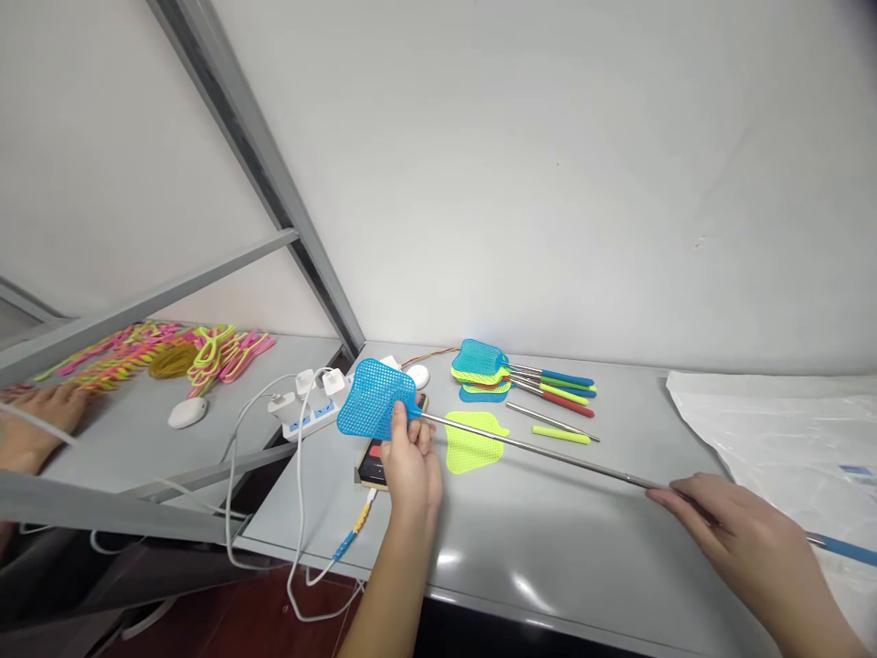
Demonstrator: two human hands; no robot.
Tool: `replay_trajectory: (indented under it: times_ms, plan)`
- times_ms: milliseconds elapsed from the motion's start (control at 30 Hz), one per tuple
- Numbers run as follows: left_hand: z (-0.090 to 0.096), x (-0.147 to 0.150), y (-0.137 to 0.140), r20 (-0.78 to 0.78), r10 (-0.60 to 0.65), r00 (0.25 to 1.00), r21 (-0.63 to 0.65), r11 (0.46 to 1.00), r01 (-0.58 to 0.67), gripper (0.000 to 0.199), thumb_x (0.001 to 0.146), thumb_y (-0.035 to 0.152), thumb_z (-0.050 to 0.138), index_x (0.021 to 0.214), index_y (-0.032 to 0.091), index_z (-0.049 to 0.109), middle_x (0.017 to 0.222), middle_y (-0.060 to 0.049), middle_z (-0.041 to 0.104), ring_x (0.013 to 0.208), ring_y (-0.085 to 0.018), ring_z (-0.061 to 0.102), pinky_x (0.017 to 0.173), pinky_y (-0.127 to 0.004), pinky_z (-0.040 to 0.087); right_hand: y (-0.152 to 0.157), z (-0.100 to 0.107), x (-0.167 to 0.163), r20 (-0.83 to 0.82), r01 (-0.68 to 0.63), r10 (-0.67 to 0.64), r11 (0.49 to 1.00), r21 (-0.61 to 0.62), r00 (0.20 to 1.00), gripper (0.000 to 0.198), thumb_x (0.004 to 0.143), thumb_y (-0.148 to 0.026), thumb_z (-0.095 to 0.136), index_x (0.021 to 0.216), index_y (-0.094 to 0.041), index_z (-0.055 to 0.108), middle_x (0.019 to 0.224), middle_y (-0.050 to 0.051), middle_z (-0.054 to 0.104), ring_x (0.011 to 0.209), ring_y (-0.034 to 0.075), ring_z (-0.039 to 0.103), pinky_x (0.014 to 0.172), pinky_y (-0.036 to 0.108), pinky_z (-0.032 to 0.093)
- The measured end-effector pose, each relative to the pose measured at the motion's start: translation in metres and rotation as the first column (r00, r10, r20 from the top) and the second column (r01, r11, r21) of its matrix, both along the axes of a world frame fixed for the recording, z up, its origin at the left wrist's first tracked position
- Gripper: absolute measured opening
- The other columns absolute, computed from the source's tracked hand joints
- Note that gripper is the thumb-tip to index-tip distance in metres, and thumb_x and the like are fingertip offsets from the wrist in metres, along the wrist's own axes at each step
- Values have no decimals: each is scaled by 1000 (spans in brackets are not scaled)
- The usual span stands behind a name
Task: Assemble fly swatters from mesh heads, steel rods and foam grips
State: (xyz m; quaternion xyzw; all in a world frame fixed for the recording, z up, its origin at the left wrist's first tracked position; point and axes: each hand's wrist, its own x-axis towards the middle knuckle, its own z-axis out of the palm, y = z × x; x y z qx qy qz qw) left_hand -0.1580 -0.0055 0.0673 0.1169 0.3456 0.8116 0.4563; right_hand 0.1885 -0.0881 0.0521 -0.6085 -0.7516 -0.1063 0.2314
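A blue fly swatter (375, 402) with a long telescopic metal rod is held up across the table. My left hand (411, 461) pinches it where the perforated blue head meets the rod. Farther right, my right hand (744, 530) is closed around the rod, and the blue handle (846, 549) sticks out beyond it. Under the rod lies a loose yellow-green swatter head (472, 448). Beside it are a loose metal rod (552, 421) and a yellow-green handle sleeve (562, 435). Behind these, several swatters (480, 359) lie stacked, with blue, green, yellow and red handles.
A phone (372, 469) with a charging cable lies partly behind my left hand. A power strip (319, 420) with white plugs stands at the left. White plastic sheeting (726, 402) covers the right side. Past a metal frame, another person's hand (51, 411) rests by colourful cords (212, 356).
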Motion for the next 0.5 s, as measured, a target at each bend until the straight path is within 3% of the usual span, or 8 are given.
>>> replay_trajectory:
  times_ms: [100,200,300,400,500]
  plan:
    - [-2,14,-5,-26,7,1000,-22,1000,-8,26,79,36,72,87,12,65,52,11,26,43,-3,20,44,-18,24,2,4,-15,49,17,-18,1000,25,999,45,92,-59,42,71,-22,58,65,-1,58,60,15,55,56,28,30]
    - [-2,39,-16,-48,-92,995,-42,995,90,31,79,38,71,94,12,66,53,10,26,45,-3,23,45,-18,22,7,8,-38,63,-73,74,997,-17,995,46,94,-56,40,67,-21,53,59,-2,53,53,12,50,54,27,27]
    - [-1,58,-23,-61,-155,986,-33,988,153,35,81,41,69,98,11,66,54,10,23,47,-4,22,45,-19,22,11,12,-56,60,-65,66,998,-7,996,47,95,-55,39,64,-21,49,56,-3,49,50,12,46,52,28,25]
    - [-1,58,-21,-53,-143,988,-41,989,141,32,80,39,71,94,12,66,54,10,24,47,-4,22,44,-18,21,12,13,-61,39,-71,71,997,3,997,43,95,-54,41,68,-22,52,59,-2,52,52,12,49,52,28,26]
    - [1,44,-16,-17,-113,993,-23,993,113,28,81,37,70,94,13,64,55,9,29,47,-4,23,44,-18,23,11,12,-51,-21,-130,129,989,-71,991,37,94,-52,44,78,-23,58,67,-1,58,57,13,54,55,27,31]
